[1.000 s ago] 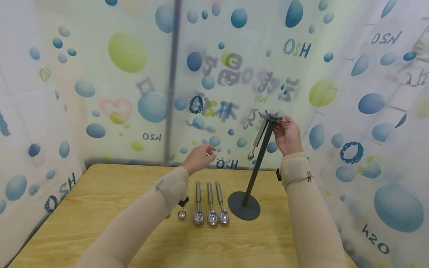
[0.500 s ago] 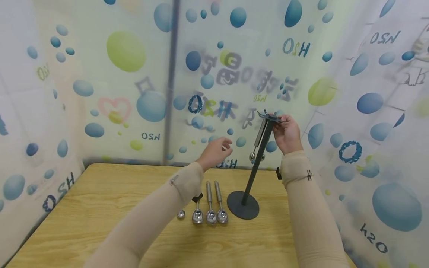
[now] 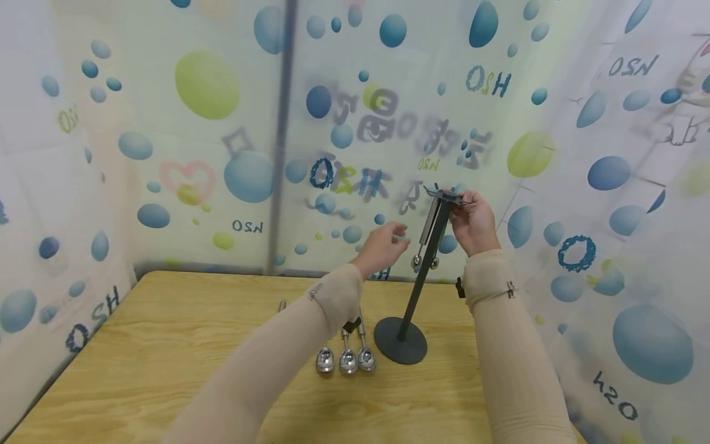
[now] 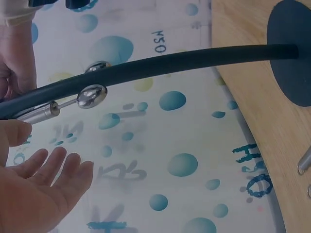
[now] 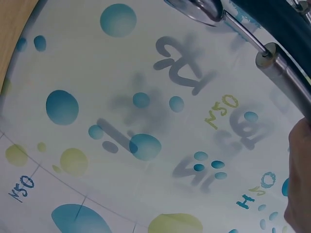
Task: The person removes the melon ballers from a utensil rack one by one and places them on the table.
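Note:
A dark grey utensil stand (image 3: pixel 424 280) rises from a round base, with a ring of hooks on top. My right hand (image 3: pixel 474 225) pinches the hook ring's right side; its fingertips are partly hidden. Two steel scoops hang at the pole: one scoop (image 3: pixel 416 261) left of it, and a second scoop (image 3: pixel 435 263) mostly behind it. Just left of them my left hand (image 3: pixel 383 250) is in the air, its fingers relaxed and slightly bent, holding nothing. In the left wrist view the left hand's fingers (image 4: pixel 73 179) lie beneath the near scoop (image 4: pixel 91 96), apart from its bowl.
On the wooden table (image 3: pixel 211 308), left of the stand's base (image 3: pixel 400 340), lie several larger steel scoops (image 3: pixel 347 361) with bowls toward me. One handle end (image 3: pixel 283 305) shows beyond my left sleeve. A patterned curtain (image 3: pixel 333 61) surrounds the table closely.
My left hand has moved right and slightly up, toward the hanging scoops. A second scoop bowl has come into sight right of the pole. My right hand stays at the hook ring.

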Demonstrator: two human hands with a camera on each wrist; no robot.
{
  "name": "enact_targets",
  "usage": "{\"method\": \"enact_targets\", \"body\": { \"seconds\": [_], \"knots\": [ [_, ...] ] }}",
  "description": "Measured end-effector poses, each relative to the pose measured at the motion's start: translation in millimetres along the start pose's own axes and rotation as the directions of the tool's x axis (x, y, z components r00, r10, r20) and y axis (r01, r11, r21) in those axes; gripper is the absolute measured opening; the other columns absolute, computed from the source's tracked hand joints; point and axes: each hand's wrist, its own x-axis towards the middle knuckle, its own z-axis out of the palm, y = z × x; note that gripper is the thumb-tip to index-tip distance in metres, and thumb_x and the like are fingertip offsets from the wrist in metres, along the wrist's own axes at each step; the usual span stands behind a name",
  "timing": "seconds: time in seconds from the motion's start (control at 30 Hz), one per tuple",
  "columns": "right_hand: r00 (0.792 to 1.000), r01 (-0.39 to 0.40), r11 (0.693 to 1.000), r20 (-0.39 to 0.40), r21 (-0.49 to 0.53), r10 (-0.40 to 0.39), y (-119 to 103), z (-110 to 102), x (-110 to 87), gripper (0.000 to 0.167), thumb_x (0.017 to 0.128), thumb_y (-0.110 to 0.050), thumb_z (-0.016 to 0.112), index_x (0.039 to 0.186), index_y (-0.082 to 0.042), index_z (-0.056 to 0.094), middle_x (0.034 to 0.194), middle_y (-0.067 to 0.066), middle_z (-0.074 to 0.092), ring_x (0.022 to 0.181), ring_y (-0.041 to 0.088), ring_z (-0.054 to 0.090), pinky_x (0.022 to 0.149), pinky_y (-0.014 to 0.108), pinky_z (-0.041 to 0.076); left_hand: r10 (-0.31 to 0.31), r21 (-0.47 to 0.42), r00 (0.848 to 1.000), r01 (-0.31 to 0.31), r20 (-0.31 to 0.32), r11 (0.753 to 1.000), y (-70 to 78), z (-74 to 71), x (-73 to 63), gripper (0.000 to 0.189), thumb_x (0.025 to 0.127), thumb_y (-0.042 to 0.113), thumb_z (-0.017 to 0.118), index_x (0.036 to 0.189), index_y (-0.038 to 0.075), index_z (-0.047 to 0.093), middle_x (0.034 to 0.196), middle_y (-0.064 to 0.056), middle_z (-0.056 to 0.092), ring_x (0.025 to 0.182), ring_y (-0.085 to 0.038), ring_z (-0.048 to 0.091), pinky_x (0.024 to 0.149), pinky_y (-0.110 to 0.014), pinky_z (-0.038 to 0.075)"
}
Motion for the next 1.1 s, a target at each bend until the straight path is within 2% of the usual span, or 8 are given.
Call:
{"method": "enact_targets", "body": {
  "seconds": [0.2,0.43,0.53,0.63,0.77,0.87,1.0,1.1],
  "knots": [
    [0.999,-0.008,1.0,0.031,-0.026,0.009,-1,-1,-1.4,0.037,0.104,0.006,0.027,0.074,-0.006,0.045,0.097,0.013,0.066,0.089,0.023,0.061,0.081,0.03,0.045,0.027,-0.007,1.0,-0.027,-0.01,1.0,8.3,14.6,10.9,0.045,0.109,0.024,0.05,0.15,0.006,0.047,0.142,-0.012,0.059,0.125,-0.026,0.059,0.101,-0.038,0.05],
    [0.997,-0.033,0.998,0.071,-0.059,0.037,-3,-3,-4.1,0.04,0.106,0.003,0.032,0.071,-0.008,0.049,0.093,0.011,0.075,0.085,0.022,0.064,0.078,0.029,0.045,0.028,-0.043,0.999,-0.029,-0.016,0.999,7.4,26.9,19.0,0.045,0.11,0.021,0.048,0.152,0.006,0.045,0.142,-0.011,0.06,0.127,-0.025,0.059,0.099,-0.036,0.052],
    [0.995,-0.044,0.996,0.089,-0.073,0.05,-3,-1,-5.4,0.041,0.106,0.001,0.032,0.071,-0.008,0.051,0.093,0.01,0.076,0.086,0.021,0.064,0.08,0.029,0.044,0.028,-0.059,0.999,-0.03,-0.029,0.998,7.9,30.2,21.1,0.043,0.11,0.02,0.047,0.151,0.008,0.047,0.141,-0.01,0.061,0.125,-0.024,0.06,0.098,-0.036,0.053],
    [0.992,-0.069,0.996,0.103,-0.053,0.074,-1,1,-7.1,0.033,0.104,-0.004,0.043,0.074,-0.007,0.054,0.093,0.01,0.075,0.091,0.021,0.066,0.084,0.03,0.044,0.032,-0.087,0.999,-0.035,-0.038,0.996,8.5,31.9,22.5,0.032,0.109,0.018,0.048,0.139,0.009,0.058,0.139,-0.011,0.061,0.113,-0.024,0.066,0.086,-0.034,0.056],
    [0.991,-0.089,0.996,0.094,-0.024,0.091,3,6,-6.7,0.031,0.106,-0.011,0.048,0.076,-0.006,0.054,0.089,0.008,0.073,0.093,0.019,0.066,0.087,0.03,0.044,0.036,-0.088,0.997,-0.043,-0.074,0.995,6.2,30.5,22.9,0.025,0.109,0.016,0.049,0.127,0.009,0.064,0.132,-0.011,0.066,0.107,-0.023,0.068,0.082,-0.034,0.056],
    [0.994,-0.088,0.996,0.069,-0.014,0.089,5,7,-4.2,0.036,0.11,-0.009,0.039,0.077,-0.007,0.052,0.081,0.003,0.067,0.085,0.016,0.061,0.085,0.028,0.041,0.048,-0.065,0.992,-0.056,-0.116,0.996,4.6,27.7,22.4,0.028,0.108,0.015,0.052,0.132,0.008,0.064,0.124,-0.008,0.069,0.111,-0.021,0.066,0.089,-0.034,0.055],
    [0.995,-0.085,0.996,0.047,-0.022,0.086,5,8,-2.2,0.038,0.111,-0.009,0.033,0.077,-0.009,0.05,0.075,0.0,0.059,0.076,0.014,0.052,0.08,0.027,0.038,0.074,-0.056,0.988,-0.083,-0.137,0.995,4.0,23.8,21.1,0.026,0.106,0.014,0.055,0.129,0.007,0.065,0.116,-0.006,0.071,0.097,-0.017,0.067,0.082,-0.031,0.055],
    [0.994,-0.093,0.995,0.058,-0.025,0.094,4,7,-2.2,0.038,0.112,-0.011,0.032,0.078,-0.009,0.05,0.074,0.0,0.054,0.074,0.014,0.047,0.077,0.026,0.037,0.083,-0.051,0.987,-0.091,-0.141,0.995,3.1,21.6,20.6,0.025,0.106,0.014,0.055,0.128,0.007,0.066,0.114,-0.006,0.072,0.092,-0.016,0.067,0.078,-0.029,0.054]
  ]
}}
